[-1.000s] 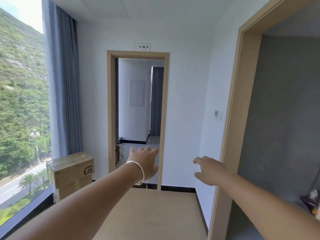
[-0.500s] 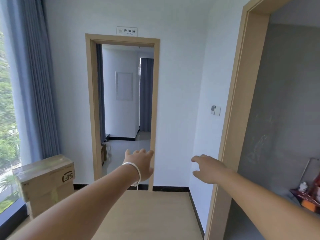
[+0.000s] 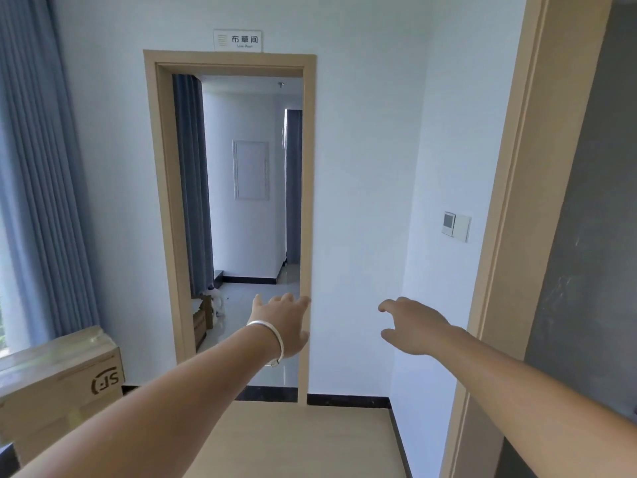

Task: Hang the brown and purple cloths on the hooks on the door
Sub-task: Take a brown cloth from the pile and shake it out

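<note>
Reaching forward with both bare arms at about waist height, well apart from each other. Holding the left hand (image 3: 282, 322) palm-away in front of the tan wooden doorway frame (image 3: 308, 201), fingers relaxed and loosely spread, gripping nothing, a silver bangle (image 3: 272, 339) circling the wrist. Stretching the right hand (image 3: 412, 326) toward the white wall (image 3: 365, 167), fingers loosely extended, thumb hanging below, also gripping nothing. Showing neither the brown nor the purple cloth, and no door hooks, anywhere in view. Standing beside a taped cardboard box (image 3: 58, 377) at the lower left below a grey-blue curtain (image 3: 38, 167). Facing a small white sign (image 3: 238, 39) above the doorway and a white wall switch (image 3: 456, 225) near a second tan wooden frame (image 3: 510, 201) at right.
</note>
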A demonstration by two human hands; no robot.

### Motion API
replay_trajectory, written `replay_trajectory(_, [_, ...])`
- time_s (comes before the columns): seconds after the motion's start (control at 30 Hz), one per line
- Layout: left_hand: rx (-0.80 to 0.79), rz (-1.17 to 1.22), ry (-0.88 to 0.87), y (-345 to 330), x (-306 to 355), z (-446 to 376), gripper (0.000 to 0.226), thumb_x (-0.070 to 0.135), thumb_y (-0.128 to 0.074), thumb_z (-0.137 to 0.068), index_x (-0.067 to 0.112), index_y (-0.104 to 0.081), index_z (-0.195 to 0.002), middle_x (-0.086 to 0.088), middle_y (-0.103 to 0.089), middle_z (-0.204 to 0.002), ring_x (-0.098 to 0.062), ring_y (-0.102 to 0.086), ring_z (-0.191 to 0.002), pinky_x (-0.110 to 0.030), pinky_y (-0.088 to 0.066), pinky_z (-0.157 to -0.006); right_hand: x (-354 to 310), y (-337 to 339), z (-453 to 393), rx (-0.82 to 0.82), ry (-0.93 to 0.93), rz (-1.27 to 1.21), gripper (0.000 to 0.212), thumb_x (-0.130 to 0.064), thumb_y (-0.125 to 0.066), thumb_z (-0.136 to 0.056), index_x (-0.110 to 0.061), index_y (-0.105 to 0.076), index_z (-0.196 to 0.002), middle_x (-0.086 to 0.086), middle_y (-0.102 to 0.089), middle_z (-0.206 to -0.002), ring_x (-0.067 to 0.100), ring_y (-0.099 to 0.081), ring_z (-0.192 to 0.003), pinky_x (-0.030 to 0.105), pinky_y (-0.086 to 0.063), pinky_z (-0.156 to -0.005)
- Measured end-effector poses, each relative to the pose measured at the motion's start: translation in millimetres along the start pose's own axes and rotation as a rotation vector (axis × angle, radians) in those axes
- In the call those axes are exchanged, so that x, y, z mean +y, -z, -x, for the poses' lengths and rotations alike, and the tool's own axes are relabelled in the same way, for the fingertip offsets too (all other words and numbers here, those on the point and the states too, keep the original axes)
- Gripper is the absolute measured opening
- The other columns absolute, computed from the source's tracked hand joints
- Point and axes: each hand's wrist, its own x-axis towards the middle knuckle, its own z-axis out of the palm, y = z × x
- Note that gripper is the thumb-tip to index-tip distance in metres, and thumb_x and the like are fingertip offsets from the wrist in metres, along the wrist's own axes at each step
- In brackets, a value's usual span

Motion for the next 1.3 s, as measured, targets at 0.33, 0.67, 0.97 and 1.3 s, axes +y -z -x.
replay_trajectory(0.33, [-0.046, -0.005, 0.008, -57.3, -44.2, -139.3, 0.058, 0.05, -0.044, -0.093, 0.027, -0.027, -0.144, -0.003, -0.044, -0.141, -0.026, -0.043, -0.129, -0.059, -0.018, -0.113, 13.2, -41.1, -142.9, -0.015, 0.015, 0.017, 0.053, -0.036, -0.049, -0.092, -0.029, -0.034, -0.143, -0.002, -0.042, -0.134, 0.02, -0.051, -0.113, 0.03, -0.041, -0.078])
replay_trajectory(0.67, [0.001, 0.015, -0.006, -94.0, -133.7, -286.4, 0.061, 0.058, -0.037, -0.092, 0.027, -0.027, -0.144, -0.003, -0.041, -0.142, -0.024, -0.041, -0.13, -0.058, -0.014, -0.113, -18.5, -52.6, -316.1, 0.01, 0.018, 0.04, 0.056, -0.042, -0.048, -0.093, -0.029, -0.032, -0.145, -0.001, -0.038, -0.14, 0.019, -0.044, -0.123, 0.032, -0.043, -0.089])
replay_trajectory(0.97, [-0.075, -0.014, 0.137, -146.4, -232.0, -345.6, 0.065, 0.06, -0.039, -0.091, 0.03, -0.024, -0.146, -0.002, -0.037, -0.147, -0.025, -0.039, -0.133, -0.057, -0.017, -0.112, -81.8, -102.6, -435.7, -0.055, 0.151, -0.011, 0.06, -0.04, -0.05, -0.092, -0.026, -0.029, -0.146, 0.0, -0.038, -0.141, 0.021, -0.044, -0.122, 0.034, -0.042, -0.092])
replay_trajectory(1.3, [-0.166, -0.02, 0.53, -193.0, -369.3, -354.2, 0.063, 0.058, -0.041, -0.091, 0.03, -0.027, -0.145, -0.003, -0.042, -0.143, -0.028, -0.042, -0.131, -0.061, -0.018, -0.112, -213.8, -162.4, -601.2, -0.123, 0.539, -0.08, 0.069, -0.041, -0.054, -0.091, -0.025, -0.022, -0.151, 0.0, -0.027, -0.153, 0.021, -0.034, -0.136, 0.034, -0.037, -0.102])
